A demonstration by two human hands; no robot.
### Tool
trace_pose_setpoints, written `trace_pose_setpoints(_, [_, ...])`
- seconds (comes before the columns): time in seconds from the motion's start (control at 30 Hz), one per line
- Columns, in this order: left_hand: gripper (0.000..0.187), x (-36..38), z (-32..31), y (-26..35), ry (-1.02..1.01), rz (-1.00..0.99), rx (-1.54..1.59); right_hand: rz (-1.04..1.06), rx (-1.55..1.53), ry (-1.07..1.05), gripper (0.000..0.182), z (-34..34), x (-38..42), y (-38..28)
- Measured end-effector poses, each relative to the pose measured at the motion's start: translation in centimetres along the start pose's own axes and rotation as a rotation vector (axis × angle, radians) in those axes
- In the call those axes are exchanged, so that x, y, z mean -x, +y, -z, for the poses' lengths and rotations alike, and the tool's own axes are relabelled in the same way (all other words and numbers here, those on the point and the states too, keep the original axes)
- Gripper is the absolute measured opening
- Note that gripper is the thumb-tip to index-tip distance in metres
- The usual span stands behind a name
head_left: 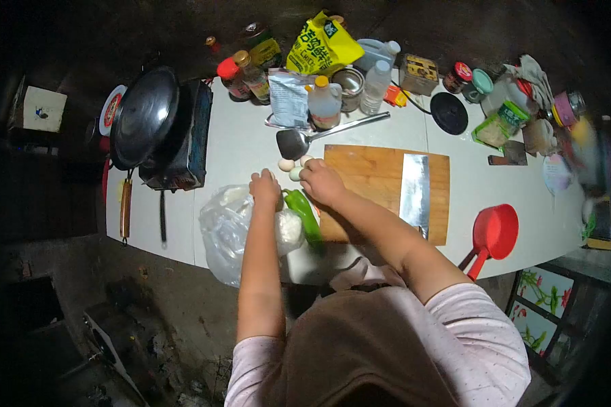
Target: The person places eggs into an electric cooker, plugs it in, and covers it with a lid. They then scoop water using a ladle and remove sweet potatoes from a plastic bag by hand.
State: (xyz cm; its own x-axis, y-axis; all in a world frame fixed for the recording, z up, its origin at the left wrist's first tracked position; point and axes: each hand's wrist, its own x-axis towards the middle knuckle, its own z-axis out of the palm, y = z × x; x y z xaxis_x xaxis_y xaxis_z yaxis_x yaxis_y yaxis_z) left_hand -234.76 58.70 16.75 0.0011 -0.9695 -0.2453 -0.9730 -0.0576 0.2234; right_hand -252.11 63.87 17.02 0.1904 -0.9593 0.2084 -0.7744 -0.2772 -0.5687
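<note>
My left hand (265, 186) is over the edge of a clear plastic bag (223, 234), its fingers curled; what they hold, if anything, is hidden. To its right, my right hand (321, 182) has its fingers bent against a pale greenish egg (294, 174). Beside that egg lie a light brown egg (286, 165) and another egg (305, 160). A long green pepper (304, 216) lies between my forearms, close to a white lump (289, 229) inside the bag. Under my right forearm is a wooden cutting board (363, 169) with a cleaver (414, 190) flat on it.
Behind the eggs lies a metal spatula (294, 144). Bottles (324, 102) and a yellow seasoning bag (324, 46) stand along the back. A wok (144, 119) leans by a gas stove (191, 146) at left. A red ladle (495, 230) sits near the right front edge.
</note>
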Motion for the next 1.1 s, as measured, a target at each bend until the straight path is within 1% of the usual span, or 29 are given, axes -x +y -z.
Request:
trace_pose_setpoints(0.07, [0.032, -1.0, -0.6, 0.1, -0.105, -0.024, -0.12, 0.018, 0.012, -0.008, 0.016, -0.9, -1.6, 0.6])
trace_pose_setpoints(0.17, [0.035, -1.2, -0.5, 0.9, -0.126, -0.038, -0.212, 0.025, -0.01, -0.017, 0.018, -1.6, -2.8, 1.0])
trace_pose_setpoints(0.2, [0.04, -1.7, -0.9, 0.8, -0.121, -0.054, -0.218, 0.027, -0.019, -0.045, 0.019, -1.7, -3.1, 1.1])
trace_pose_setpoints(0.23, [0.04, -1.9, -1.2, 0.8, -0.131, -0.054, -0.217, 0.031, -0.027, -0.071, 0.02, -1.7, -3.4, 1.2])
trace_pose_setpoints(0.27, [0.038, -2.2, -1.5, 0.8, -0.136, -0.051, -0.211, 0.013, 0.001, -0.125, 0.029, -1.9, -3.6, 1.4])
trace_pose_setpoints(0.33, [0.036, -2.9, -2.3, 0.5, -0.143, -0.051, -0.208, -0.003, -0.013, -0.137, 0.031, -2.6, -3.8, 1.9])
trace_pose_setpoints(0.37, [0.033, -3.2, -3.1, 0.0, -0.104, -0.062, -0.175, -0.015, -0.025, -0.146, 0.033, -2.8, -3.8, 2.1])
trace_pose_setpoints(0.4, [0.03, -3.4, -3.2, 0.1, -0.066, -0.072, -0.143, 0.013, -0.053, -0.093, 0.035, -3.0, -3.9, 2.3])
trace_pose_setpoints(0.43, [0.03, -3.6, -3.2, 0.2, -0.071, -0.074, -0.145, 0.008, -0.055, -0.094, 0.035, -3.1, -3.9, 2.5])
trace_pose_setpoints(0.5, [0.028, -3.8, -2.8, 0.5, -0.104, 0.028, -0.012, 0.044, -0.126, -0.034, 0.034, -3.1, -3.8, 2.6])
trace_pose_setpoints(0.53, [0.028, -4.1, -2.4, 0.6, -0.108, 0.028, -0.015, 0.04, -0.129, -0.036, 0.034, -3.0, -3.9, 2.6])
trace_pose_setpoints(0.6, [0.034, -4.7, -1.4, 0.6, -0.256, 0.134, 0.165, 0.026, -0.114, -0.084, 0.037, -2.9, -4.0, 2.7])
trace_pose_setpoints(0.63, [0.034, -4.8, -1.0, 0.6, -0.256, 0.133, 0.164, 0.025, -0.115, -0.083, 0.037, -3.2, -4.0, 2.8])
trace_pose_setpoints(0.7, [0.049, -4.9, -0.3, 0.8, -0.234, 0.113, 0.241, 0.068, -0.089, -0.049, 0.037, -3.8, -4.0, 3.2])
trace_pose_setpoints(0.73, [0.049, -5.0, -0.5, 0.6, -0.235, 0.11, 0.24, 0.066, -0.089, -0.048, 0.037, -3.9, -3.9, 3.4])
trace_pose_setpoints(0.8, [0.067, -5.5, -0.9, 0.1, -0.23, -0.038, 0.282, 0.075, -0.085, -0.092, 0.04, -4.0, -3.6, 3.8])
trace_pose_setpoints(0.83, [0.067, -5.7, -1.1, 0.0, -0.23, -0.044, 0.282, 0.072, -0.082, -0.088, 0.04, -4.1, -3.5, 3.9])
trace_pose_setpoints(0.9, [0.075, -6.3, -1.3, 0.4, -0.481, 0.078, 0.38, 0.109, -0.092, -0.102, 0.044, -4.1, -3.1, 4.2])
trace_pose_setpoints(0.93, [0.075, -6.1, -0.5, 1.2, -0.507, 0.116, 0.369, 0.102, -0.083, -0.096, 0.044, -4.2, -2.9, 4.3])
trace_pose_setpoints(0.97, [0.075, -6.3, -1.1, 1.0, -0.51, 0.102, 0.368, 0.114, -0.031, -0.113, 0.044, -4.4, -2.9, 4.4])
trace_pose_setpoints(1.03, [0.073, -6.9, -2.8, -0.2, -0.424, 0.005, 0.326, 0.116, 0.032, -0.122, 0.043, -4.6, -2.7, 4.4])
trace_pose_setpoints(1.07, [0.066, -7.1, -3.4, -0.4, -0.398, 0.003, 0.301, 0.125, 0.051, -0.144, 0.045, -4.7, -2.7, 4.4])
trace_pose_setpoints(1.1, [0.066, -7.0, -2.9, 0.1, -0.398, -0.01, 0.301, 0.135, 0.071, -0.167, 0.046, -4.6, -2.6, 4.4])
